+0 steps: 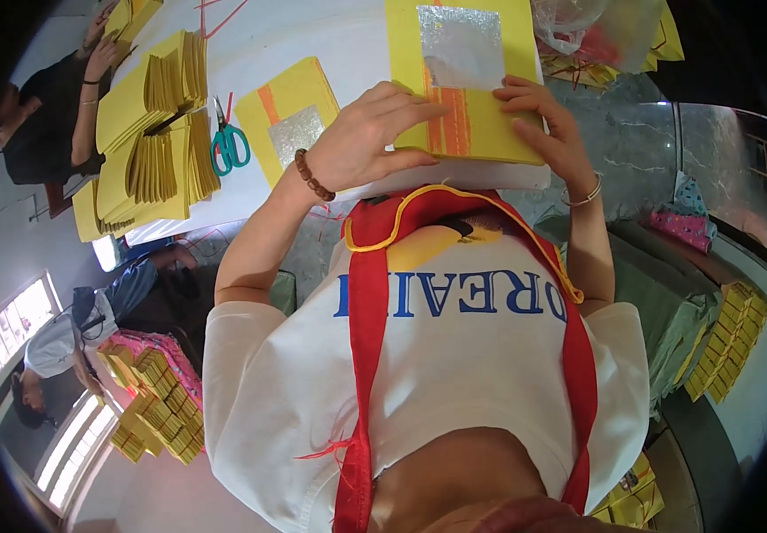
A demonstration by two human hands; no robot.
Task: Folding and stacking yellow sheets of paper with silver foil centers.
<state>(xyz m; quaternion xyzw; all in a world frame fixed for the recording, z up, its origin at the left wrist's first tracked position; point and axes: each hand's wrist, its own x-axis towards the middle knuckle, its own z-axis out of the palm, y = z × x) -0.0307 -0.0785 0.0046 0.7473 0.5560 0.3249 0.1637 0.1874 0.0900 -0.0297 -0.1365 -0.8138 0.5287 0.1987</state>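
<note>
A stack of yellow joss paper (490, 147) lies at the near edge of the white table, its top sheet bearing a silver foil square (463, 44) and orange-red stripes. My left hand (379, 129) rests across its left side, index finger stretched toward the stripes and thumb apart along the front. On the right side my right hand (548, 129) touches the paper with spread, slightly bent fingers. Neither hand visibly wraps round the stack. Left of my left hand, a second piece of yellow joss paper (268, 107) with a foil square lies at an angle, partly hidden by that hand.
Green-handled scissors (230, 147) lie beside tall folded yellow paper bundles (157, 160) on the white table (286, 27). A co-worker in black (50, 124) handles yellow paper at far left. Plastic bags (601, 31) lie at far right; wrapped bales (667, 311) stand lower right.
</note>
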